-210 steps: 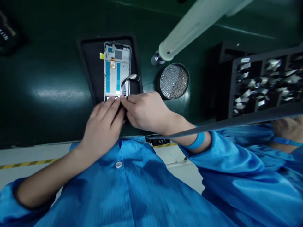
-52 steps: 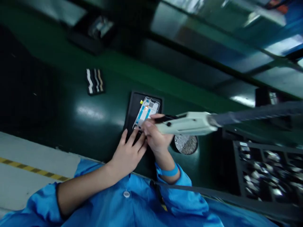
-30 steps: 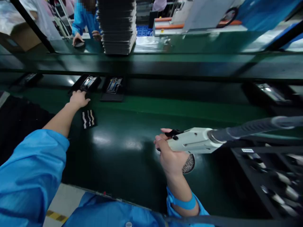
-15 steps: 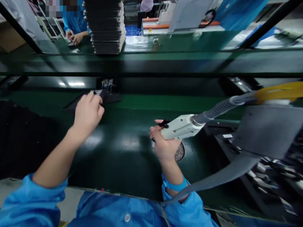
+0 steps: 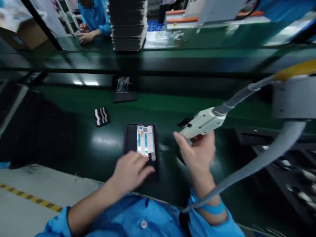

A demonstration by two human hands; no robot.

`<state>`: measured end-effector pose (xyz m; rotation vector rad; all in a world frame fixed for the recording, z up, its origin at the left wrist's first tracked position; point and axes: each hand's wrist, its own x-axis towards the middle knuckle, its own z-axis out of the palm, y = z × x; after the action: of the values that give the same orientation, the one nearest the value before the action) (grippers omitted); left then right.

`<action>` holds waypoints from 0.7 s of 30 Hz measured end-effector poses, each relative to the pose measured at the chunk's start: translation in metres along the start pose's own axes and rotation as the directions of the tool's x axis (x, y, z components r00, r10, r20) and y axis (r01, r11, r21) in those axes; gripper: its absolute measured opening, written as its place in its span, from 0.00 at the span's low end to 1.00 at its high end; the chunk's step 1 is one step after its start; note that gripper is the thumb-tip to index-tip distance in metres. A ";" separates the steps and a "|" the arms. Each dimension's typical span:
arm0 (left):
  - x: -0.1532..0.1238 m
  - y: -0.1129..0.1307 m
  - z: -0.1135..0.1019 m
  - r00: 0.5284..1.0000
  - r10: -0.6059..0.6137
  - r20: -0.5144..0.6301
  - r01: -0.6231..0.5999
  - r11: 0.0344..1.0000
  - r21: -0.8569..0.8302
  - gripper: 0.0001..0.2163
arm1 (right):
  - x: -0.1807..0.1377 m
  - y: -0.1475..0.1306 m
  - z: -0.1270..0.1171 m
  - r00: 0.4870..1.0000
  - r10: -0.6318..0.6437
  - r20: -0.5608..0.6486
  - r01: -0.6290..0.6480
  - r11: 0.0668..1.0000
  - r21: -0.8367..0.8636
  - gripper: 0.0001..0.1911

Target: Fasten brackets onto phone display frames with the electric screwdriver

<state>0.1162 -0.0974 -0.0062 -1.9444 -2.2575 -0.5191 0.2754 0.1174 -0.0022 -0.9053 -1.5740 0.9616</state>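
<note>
A phone frame (image 5: 146, 141) with blue strips lies in a flat black tray (image 5: 130, 138) in front of me. Over the tray's near left part is my left hand (image 5: 132, 169), slightly blurred, thumb apart from the curled fingers. It covers the frame's lower end; whether the hand touches it I cannot tell. To the right, my right hand (image 5: 198, 149) is closed around a pale green electric screwdriver (image 5: 203, 123), whose tip points left and down. Some fingers are hidden behind the tool. Left of the tray sits a small black block (image 5: 101, 117) with wavy light rows.
Another black tray (image 5: 124, 97) with a phone frame stands at the back. A grey hose (image 5: 259, 168) crosses from my right forearm to a grey box (image 5: 293, 97). Dark cloth-like material (image 5: 41, 131) lies left. Beyond the shelf are a tall stack (image 5: 128, 26) and a co-worker's hands (image 5: 86, 34).
The tray with the phone frame has come from the back left to the front, and my left hand has come nearer too. My right hand and the screwdriver appear farther right as the view shifts.
</note>
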 end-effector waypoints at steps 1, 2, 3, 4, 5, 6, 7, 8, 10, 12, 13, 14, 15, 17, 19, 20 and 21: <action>0.005 -0.034 -0.009 0.994 -0.101 -0.049 0.104 0.993 0.059 0.14 | -0.014 -0.001 -0.009 0.995 -0.093 -0.037 0.091 0.994 -0.053 0.35; 0.010 -0.070 -0.019 0.974 -0.201 -0.100 0.212 0.970 0.119 0.16 | -0.030 -0.002 -0.017 0.978 -0.194 -0.075 0.185 0.977 -0.110 0.32; 0.014 -0.104 -0.028 0.951 -0.279 -0.136 0.299 0.940 0.165 0.18 | -0.046 -0.003 -0.024 0.962 -0.268 -0.049 0.257 0.953 -0.162 0.24; 0.016 -0.136 -0.035 0.931 -0.332 -0.151 0.357 0.914 0.195 0.20 | -0.061 -0.006 -0.029 0.952 -0.296 0.081 0.306 0.937 -0.168 0.16; 0.018 -0.163 -0.039 0.919 -0.365 -0.147 0.389 0.897 0.210 0.20 | -0.074 -0.008 -0.032 0.907 -0.295 0.301 0.347 0.928 -0.137 0.13; 0.020 -0.185 -0.041 0.914 -0.384 -0.133 0.405 0.890 0.212 0.20 | -0.085 -0.011 -0.032 0.833 -0.311 0.458 0.382 0.922 -0.069 0.11; 0.021 -0.202 -0.039 0.912 -0.393 -0.115 0.409 0.889 0.205 0.19 | -0.093 -0.013 -0.030 0.756 -0.308 0.578 0.388 0.921 -0.017 0.09; 0.022 -0.213 -0.036 0.912 -0.397 -0.101 0.409 0.892 0.192 0.18 | -0.098 -0.015 -0.027 0.704 -0.305 0.641 0.384 0.923 0.018 0.08; 0.022 -0.225 -0.027 0.913 -0.397 -0.095 0.408 0.899 0.158 0.16 | -0.102 -0.013 -0.019 0.708 -0.286 0.646 0.356 0.934 0.023 0.07; 0.021 -0.228 -0.021 0.912 -0.394 -0.112 0.406 0.905 0.122 0.16 | -0.101 -0.008 -0.014 0.761 -0.256 0.596 0.318 0.948 0.000 0.07; 0.020 -0.228 -0.021 0.912 -0.391 -0.122 0.404 0.909 0.105 0.15 | -0.100 -0.005 -0.013 0.780 -0.235 0.580 0.294 0.956 -0.009 0.06; 0.019 -0.227 -0.023 0.912 -0.388 -0.132 0.401 0.912 0.087 0.14 | -0.099 -0.003 -0.013 0.794 -0.214 0.570 0.272 0.962 -0.018 0.06; 0.017 -0.226 -0.025 0.910 -0.388 -0.144 0.400 0.914 0.069 0.12 | -0.098 -0.001 -0.013 0.805 -0.191 0.561 0.251 0.967 -0.031 0.05; 0.012 -0.221 -0.033 0.900 -0.399 -0.176 0.410 0.911 0.034 0.13 | -0.095 -0.002 -0.015 0.824 -0.140 0.550 0.215 0.974 -0.074 0.06; 0.006 -0.216 -0.042 0.881 -0.422 -0.212 0.431 0.902 -0.007 0.16 | -0.091 -0.004 -0.016 0.828 -0.077 0.555 0.177 0.976 -0.129 0.10; 0.003 -0.215 -0.045 0.873 -0.434 -0.222 0.439 0.898 -0.030 0.17 | -0.088 -0.005 -0.017 0.817 -0.026 0.575 0.140 0.978 -0.155 0.10; 0.000 -0.215 -0.048 0.865 -0.447 -0.227 0.447 0.893 -0.056 0.18 | -0.085 -0.005 -0.016 0.803 0.029 0.595 0.094 0.980 -0.174 0.11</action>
<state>-0.1001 -0.1383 -0.0003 -1.2600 -2.5400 -0.7529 0.3065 0.0401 -0.0274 -0.7342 -2.2481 1.1507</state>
